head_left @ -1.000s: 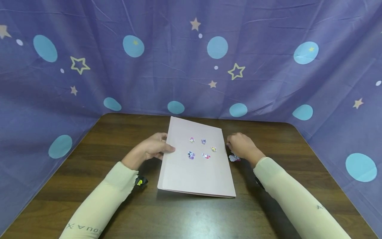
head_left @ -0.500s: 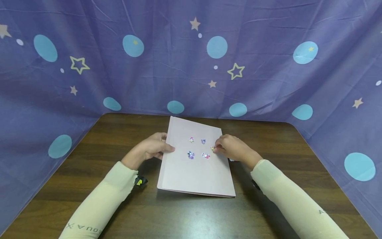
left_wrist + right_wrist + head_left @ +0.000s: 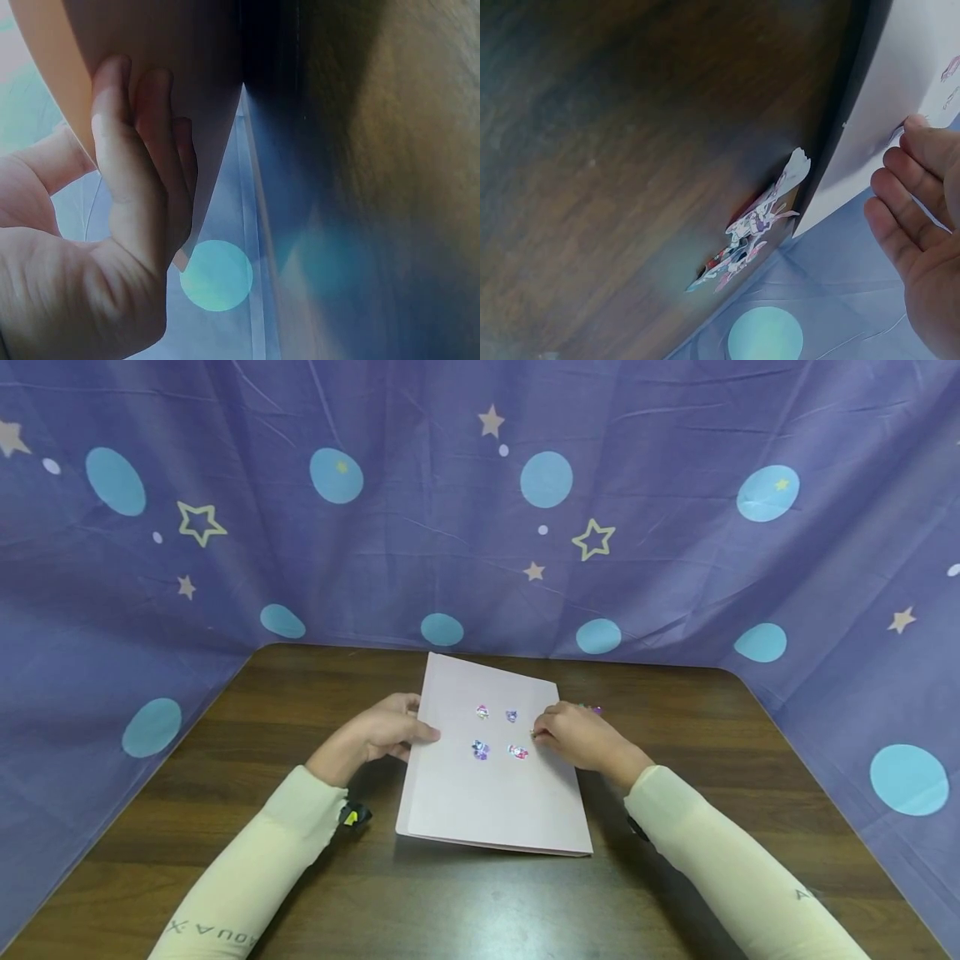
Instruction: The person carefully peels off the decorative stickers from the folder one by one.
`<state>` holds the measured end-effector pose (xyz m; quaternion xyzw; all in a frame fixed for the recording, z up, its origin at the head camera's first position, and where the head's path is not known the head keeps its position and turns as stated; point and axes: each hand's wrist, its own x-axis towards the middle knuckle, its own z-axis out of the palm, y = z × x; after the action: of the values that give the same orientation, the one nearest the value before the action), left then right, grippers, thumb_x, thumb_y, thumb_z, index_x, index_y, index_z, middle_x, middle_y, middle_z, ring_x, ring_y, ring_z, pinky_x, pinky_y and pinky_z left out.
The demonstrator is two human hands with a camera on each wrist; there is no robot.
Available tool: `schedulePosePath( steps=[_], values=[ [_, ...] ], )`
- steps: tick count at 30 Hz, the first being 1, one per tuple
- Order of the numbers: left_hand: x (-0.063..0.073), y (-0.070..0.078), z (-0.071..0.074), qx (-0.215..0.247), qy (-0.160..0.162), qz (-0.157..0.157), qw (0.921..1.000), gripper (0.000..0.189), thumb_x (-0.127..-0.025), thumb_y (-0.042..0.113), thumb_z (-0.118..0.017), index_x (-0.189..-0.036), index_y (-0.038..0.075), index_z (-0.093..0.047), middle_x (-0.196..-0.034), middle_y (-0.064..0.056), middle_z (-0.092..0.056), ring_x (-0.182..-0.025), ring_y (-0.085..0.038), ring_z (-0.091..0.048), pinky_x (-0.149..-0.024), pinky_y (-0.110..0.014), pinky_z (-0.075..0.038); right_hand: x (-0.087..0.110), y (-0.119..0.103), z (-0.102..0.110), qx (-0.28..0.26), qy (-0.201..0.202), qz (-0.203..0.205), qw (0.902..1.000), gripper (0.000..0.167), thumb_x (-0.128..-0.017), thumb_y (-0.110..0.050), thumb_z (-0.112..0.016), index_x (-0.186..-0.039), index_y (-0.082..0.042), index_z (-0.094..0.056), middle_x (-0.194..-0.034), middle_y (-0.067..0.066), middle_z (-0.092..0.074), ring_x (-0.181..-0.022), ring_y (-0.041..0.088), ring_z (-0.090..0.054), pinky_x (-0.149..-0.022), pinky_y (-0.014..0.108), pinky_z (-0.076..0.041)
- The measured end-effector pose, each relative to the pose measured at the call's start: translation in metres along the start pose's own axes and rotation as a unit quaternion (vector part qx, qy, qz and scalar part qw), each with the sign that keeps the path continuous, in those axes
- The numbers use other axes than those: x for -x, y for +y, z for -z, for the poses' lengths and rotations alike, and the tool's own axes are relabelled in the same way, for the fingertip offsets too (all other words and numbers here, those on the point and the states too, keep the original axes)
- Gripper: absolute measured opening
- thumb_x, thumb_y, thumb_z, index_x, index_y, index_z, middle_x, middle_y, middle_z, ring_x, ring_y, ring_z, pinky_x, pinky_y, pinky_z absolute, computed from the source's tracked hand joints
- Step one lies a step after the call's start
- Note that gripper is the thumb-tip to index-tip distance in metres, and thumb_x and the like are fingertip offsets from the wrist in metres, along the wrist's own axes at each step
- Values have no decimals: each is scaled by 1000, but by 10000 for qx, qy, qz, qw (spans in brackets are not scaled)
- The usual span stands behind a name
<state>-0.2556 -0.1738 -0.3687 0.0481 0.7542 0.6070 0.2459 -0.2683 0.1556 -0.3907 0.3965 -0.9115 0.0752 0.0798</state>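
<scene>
A pale folder [image 3: 491, 802] lies tilted on the table, bearing several small cartoon stickers, among them a purple-blue sticker [image 3: 480, 750] and a red-and-white sticker [image 3: 517, 752]. My left hand [image 3: 390, 727] grips its left edge, thumb on top; in the left wrist view the fingers [image 3: 112, 112] spread along the underside. Over the folder's right part, my right hand [image 3: 577, 737] pinches a small yellow sticker [image 3: 533, 734], mostly hidden by the fingertips. In the right wrist view thumb and forefinger meet close at the folder's surface, the other fingers loosely bent.
Beside the folder's right edge, a small pile of cartoon sticker cutouts [image 3: 754, 225] lies on the wooden table [image 3: 480, 910]. A purple curtain [image 3: 450, 568] with stars and dots hangs along the back and sides.
My right hand has moved left from the cutouts beside the folder onto the yellow sticker, now covering it. The left hand and folder stay put.
</scene>
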Motion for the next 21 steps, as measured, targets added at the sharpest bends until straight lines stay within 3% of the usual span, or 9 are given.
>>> schedulePosePath(
  steps=[12, 21],
  values=[
    [1, 1, 0, 3, 4, -6, 10000, 55, -94, -2, -65, -140, -11, -36, -112, -23, -67, -84, -26, -72, -74, -47, -64, -4, -4, 1, 321, -102, 54, 9994, 8, -98, -8, -67, -91, -9, -69, -85, 2, -67, -81, 20, -65, -74, 38, -58],
    [2, 2, 0, -8, 13, 28, 10000, 55, -94, -2, -65, -140, -10, -36, -111, -22, -68, -83, -26, -72, -73, -47, -64, -5, -2, 2, -20, -92, -231, 9997, 9, -98, -7, -67, -90, -10, -67, -87, 1, -67, -83, 20, -65, -77, 39, -57]
  ],
)
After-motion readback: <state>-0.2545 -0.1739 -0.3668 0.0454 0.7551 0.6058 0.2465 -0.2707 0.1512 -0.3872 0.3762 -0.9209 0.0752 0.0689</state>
